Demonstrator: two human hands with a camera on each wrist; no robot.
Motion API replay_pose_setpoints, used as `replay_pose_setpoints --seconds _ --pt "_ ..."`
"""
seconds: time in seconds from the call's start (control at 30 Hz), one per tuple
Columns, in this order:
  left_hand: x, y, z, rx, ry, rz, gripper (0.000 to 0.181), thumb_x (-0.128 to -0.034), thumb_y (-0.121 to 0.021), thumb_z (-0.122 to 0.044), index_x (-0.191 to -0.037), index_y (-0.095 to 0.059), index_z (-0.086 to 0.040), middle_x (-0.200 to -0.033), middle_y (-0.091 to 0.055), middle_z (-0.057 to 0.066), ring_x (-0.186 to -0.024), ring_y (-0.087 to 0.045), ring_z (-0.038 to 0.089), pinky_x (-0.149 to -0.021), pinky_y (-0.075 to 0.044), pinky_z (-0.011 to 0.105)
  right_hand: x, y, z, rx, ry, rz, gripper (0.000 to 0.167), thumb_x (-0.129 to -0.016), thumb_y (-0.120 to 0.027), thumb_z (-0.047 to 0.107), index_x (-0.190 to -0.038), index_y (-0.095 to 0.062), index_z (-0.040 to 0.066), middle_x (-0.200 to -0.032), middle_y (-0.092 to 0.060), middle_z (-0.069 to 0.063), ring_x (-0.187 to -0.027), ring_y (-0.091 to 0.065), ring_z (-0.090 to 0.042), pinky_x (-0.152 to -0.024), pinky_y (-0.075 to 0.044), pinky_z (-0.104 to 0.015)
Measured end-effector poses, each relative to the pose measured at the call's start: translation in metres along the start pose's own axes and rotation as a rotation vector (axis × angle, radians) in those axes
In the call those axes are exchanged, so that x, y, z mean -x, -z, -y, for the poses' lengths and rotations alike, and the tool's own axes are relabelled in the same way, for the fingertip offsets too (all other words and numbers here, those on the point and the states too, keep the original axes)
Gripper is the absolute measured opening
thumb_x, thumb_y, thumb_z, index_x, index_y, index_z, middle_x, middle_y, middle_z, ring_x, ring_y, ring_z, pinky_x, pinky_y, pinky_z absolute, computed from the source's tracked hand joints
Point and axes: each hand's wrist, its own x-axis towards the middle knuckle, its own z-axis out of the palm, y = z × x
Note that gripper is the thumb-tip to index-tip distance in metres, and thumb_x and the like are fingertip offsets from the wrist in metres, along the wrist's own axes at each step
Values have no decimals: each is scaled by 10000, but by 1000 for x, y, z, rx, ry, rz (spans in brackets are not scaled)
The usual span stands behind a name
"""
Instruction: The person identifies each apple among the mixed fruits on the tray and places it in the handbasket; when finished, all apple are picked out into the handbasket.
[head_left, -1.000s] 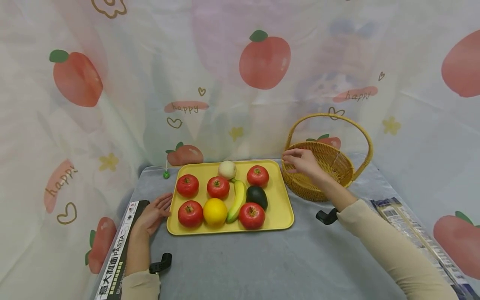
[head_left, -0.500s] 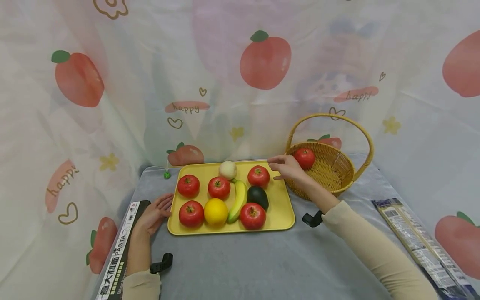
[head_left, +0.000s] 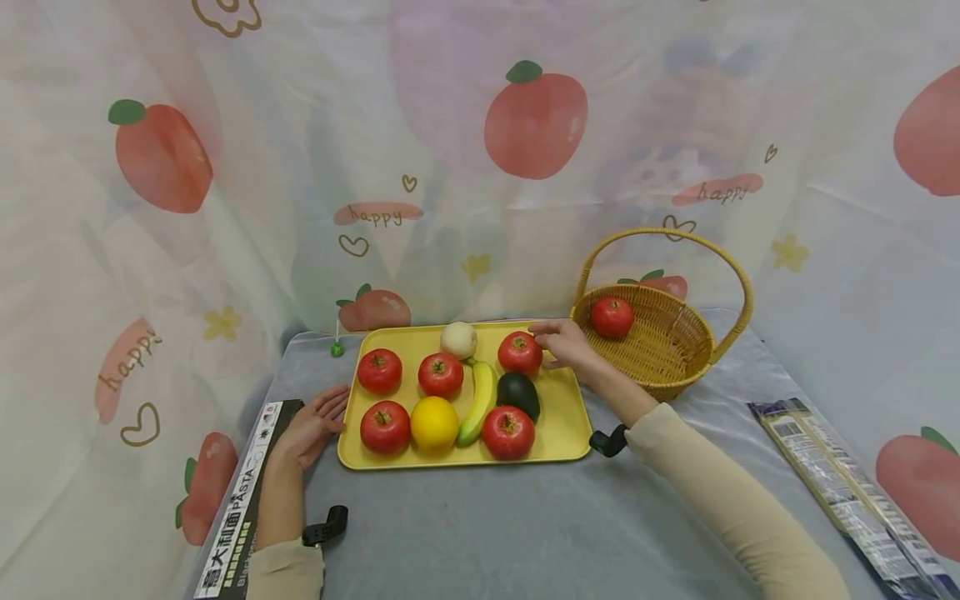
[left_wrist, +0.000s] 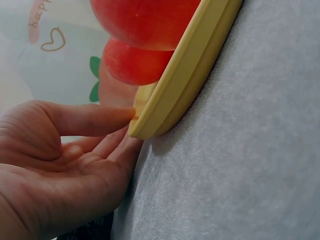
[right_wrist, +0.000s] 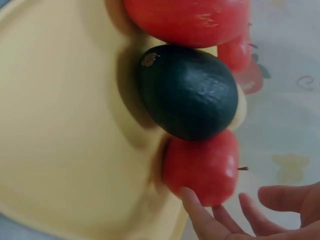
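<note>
While your right hand [head_left: 566,346] is holding its fingers parted beside the rear-right apple [head_left: 520,353] on the yellow tray [head_left: 562,425], you are risking a slip: the skin is looking smooth, and if one finger is pressing before the thumb is opposing it, the apple could be rolling into the dark green fruit [head_left: 518,393] just in front. Whether a fingertip is touching, I cannot tell. Your left hand [head_left: 313,425] is lying relaxed, thumb touching the tray's left rim; a push there could be shifting everything. The basket [head_left: 663,385] is standing just right, so a low carry could be catching its rim.
</note>
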Motion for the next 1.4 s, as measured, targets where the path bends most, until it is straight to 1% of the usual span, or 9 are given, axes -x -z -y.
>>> replay_pose_setpoints --seconds 0.13,0.27,0.33,0.53,0.67,0.83,1.03,1.13,1.4 --pt "-1 -1 0 -2 5 -6 870 -863 -456 262 -1645 -158 22 -1711 -193 213 -1586 -193 319 -1219 -248 417 -7 -4 -7 -28 -38 -14 434 -1075 -496 139 -1478 -542 -16 -1466 -535 -249 -1313 -534 -371 -1034 -502 -609" --pt "-1 -1 1 -1 0 2 865 -868 -448 261 -1645 -153 23 -1713 -188 213 -1587 -190 317 -1218 -254 409 -15 -7 -16 -99 -92 -17 438 -1086 -508 170 -1498 -526 22 -1458 -494 -233 -1238 -517 -318 -1031 -516 -578" --pt "-1 -1 2 1 -4 5 859 -870 -447 260 -1644 -158 24 -1711 -191 214 -1586 -192 317 -1215 -263 403 -17 -9 -19 -130 -105 -22 444 -1085 -523 181 -1504 -521 33 -1470 -475 -236 -1240 -515 -324 -1023 -521 -574" --pt "-1 -3 3 -18 0 10 848 -881 -462 244 -1644 -171 17 -1711 -197 210 -1585 -198 323 -1200 -297 384 -19 -12 -23 -191 -122 -34 482 -1067 -585 205 -1511 -507 37 -1517 -443 -259 -1329 -509 -397 -1013 -521 -583" --pt "-1 -3 2 -22 -1 7 855 -876 -466 242 -1645 -170 16 -1712 -191 213 -1586 -190 332 -1204 -283 394 -20 -13 -24 -223 -116 -26 499 -1068 -588 200 -1527 -481 36 -1521 -440 -263 -1347 -501 -403 -1009 -523 -582" --pt "-1 -3 1 -15 0 9 868 -869 -456 253 -1648 -159 14 -1714 -188 206 -1588 -186 314 -1220 -267 397 -18 -15 -22 -213 -104 -38 487 -1071 -581 192 -1523 -480 41 -1498 -461 -261 -1327 -521 -387 -993 -541 -567" --pt "-2 -2 1 -12 4 5 868 -875 -462 251 -1651 -161 4 -1714 -199 194 -1586 -198 298 -1211 -282 371 -15 -18 -20 -201 -103 -58 475 -1076 -568 182 -1520 -487 35 -1483 -467 -270 -1319 -534 -381 -984 -549 -559" --pt "-1 0 2 -16 -1 16 863 -880 -455 251 -1651 -149 12 -1717 -184 198 -1588 -188 300 -1212 -281 376 -14 -18 -19 -209 -103 -71 467 -1074 -577 189 -1512 -502 47 -1477 -478 -268 -1314 -546 -388 -987 -545 -567" --pt "1 0 -1 -23 11 8 860 -881 -454 251 -1650 -154 11 -1721 -177 189 -1589 -185 300 -1212 -297 368 -13 -16 -7 -205 -53 -65 481 -1070 -581 177 -1515 -499 16 -1479 -491 -264 -1286 -554 -389 -969 -542 -594"
